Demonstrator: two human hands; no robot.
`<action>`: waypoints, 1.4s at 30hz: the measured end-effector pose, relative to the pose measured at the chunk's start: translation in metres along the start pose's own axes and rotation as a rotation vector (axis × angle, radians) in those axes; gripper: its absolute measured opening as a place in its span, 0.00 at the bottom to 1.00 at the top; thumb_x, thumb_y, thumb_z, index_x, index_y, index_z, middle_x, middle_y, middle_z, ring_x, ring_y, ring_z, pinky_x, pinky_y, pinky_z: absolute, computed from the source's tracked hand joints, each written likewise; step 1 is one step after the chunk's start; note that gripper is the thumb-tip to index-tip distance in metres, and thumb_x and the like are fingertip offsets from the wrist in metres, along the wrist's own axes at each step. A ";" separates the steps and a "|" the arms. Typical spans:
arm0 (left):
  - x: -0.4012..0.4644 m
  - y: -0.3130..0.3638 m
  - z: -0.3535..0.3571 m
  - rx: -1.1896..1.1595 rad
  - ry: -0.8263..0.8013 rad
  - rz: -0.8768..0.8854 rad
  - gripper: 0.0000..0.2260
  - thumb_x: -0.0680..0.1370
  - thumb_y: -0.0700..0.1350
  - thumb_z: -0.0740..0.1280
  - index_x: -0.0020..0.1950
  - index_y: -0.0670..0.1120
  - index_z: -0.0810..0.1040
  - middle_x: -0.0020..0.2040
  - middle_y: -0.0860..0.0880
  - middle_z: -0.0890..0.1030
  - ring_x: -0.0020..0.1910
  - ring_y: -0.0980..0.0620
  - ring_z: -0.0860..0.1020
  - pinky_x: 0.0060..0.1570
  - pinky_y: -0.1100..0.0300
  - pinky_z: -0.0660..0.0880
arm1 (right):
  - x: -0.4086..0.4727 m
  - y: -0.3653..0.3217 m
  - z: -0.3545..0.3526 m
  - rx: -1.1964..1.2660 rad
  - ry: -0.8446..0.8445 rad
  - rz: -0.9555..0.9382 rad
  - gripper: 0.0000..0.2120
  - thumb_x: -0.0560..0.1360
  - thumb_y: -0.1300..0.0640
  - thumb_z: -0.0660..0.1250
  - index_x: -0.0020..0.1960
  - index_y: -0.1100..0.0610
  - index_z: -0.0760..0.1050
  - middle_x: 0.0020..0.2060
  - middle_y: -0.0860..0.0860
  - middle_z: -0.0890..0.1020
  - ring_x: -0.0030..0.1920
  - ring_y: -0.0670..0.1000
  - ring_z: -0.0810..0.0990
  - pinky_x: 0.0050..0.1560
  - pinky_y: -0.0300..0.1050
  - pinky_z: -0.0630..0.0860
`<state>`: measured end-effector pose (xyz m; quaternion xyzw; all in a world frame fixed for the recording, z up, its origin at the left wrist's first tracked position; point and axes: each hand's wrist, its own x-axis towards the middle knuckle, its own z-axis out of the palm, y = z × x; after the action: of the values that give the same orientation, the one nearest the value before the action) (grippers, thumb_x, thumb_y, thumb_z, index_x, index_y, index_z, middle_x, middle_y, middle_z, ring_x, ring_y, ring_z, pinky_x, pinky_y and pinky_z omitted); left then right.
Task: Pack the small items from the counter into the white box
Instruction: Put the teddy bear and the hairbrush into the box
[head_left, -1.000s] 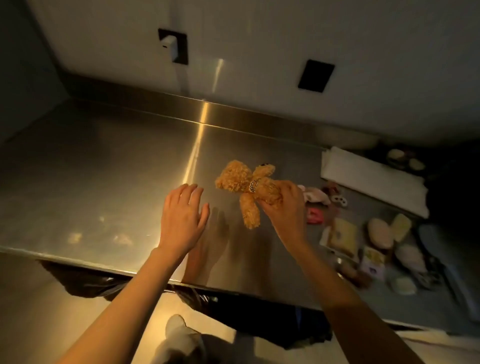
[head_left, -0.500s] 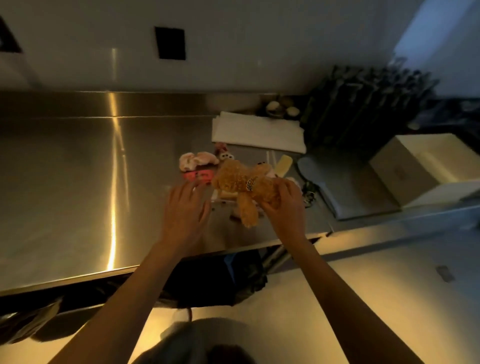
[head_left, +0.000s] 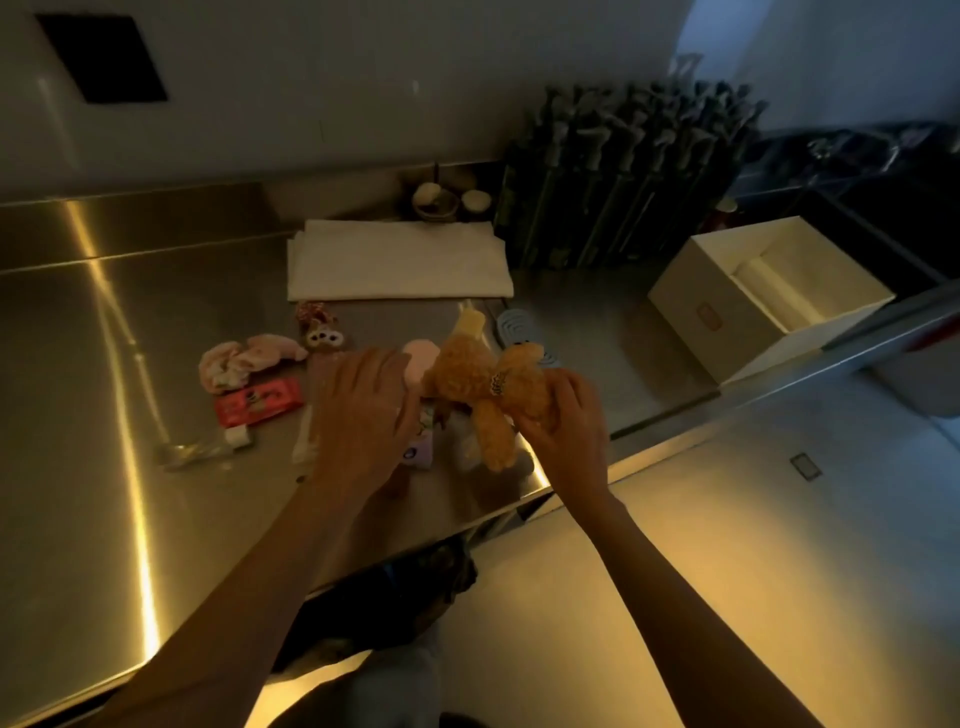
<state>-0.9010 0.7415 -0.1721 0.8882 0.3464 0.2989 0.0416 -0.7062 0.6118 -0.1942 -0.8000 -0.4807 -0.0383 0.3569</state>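
My left hand (head_left: 363, 410) lay flat, hiding small items; my right hand (head_left: 563, 415) clutched the teddy bear (head_left: 485, 387) above the steel table (head_left: 104, 415), dim around them.

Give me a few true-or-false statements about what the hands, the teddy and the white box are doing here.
1. The right hand grips the teddy bear. True.
2. The white box is closed with a lid. False: it is open at the top.
3. The left hand holds the red packet. False: its fingers lie flat, and the packet lies apart on the steel counter.
4. A folded white cloth lies behind the small items. True.
5. The teddy bear is already in the box. False: it is held above the counter.
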 end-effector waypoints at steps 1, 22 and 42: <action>0.009 -0.001 0.007 0.014 -0.012 -0.010 0.17 0.80 0.46 0.56 0.58 0.37 0.76 0.55 0.37 0.78 0.54 0.37 0.75 0.57 0.46 0.66 | 0.009 0.005 0.004 -0.012 -0.017 0.004 0.28 0.69 0.43 0.73 0.63 0.56 0.71 0.59 0.53 0.73 0.58 0.50 0.71 0.53 0.51 0.75; 0.008 -0.001 0.062 0.110 -0.125 -0.335 0.18 0.80 0.48 0.55 0.62 0.38 0.75 0.61 0.38 0.76 0.61 0.37 0.72 0.61 0.41 0.67 | 0.088 0.048 0.064 0.122 -0.367 -0.130 0.25 0.74 0.45 0.67 0.66 0.56 0.69 0.61 0.55 0.73 0.60 0.52 0.70 0.59 0.50 0.72; 0.027 0.094 0.068 0.124 -0.048 -0.400 0.21 0.80 0.51 0.56 0.65 0.38 0.73 0.63 0.38 0.75 0.62 0.38 0.72 0.62 0.44 0.68 | 0.118 0.085 -0.005 0.206 -0.287 -0.357 0.27 0.76 0.43 0.60 0.69 0.57 0.66 0.67 0.56 0.69 0.65 0.55 0.69 0.62 0.55 0.71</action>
<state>-0.7918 0.6969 -0.1876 0.8094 0.5326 0.2414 0.0536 -0.5743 0.6721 -0.1877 -0.6590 -0.6615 0.0626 0.3523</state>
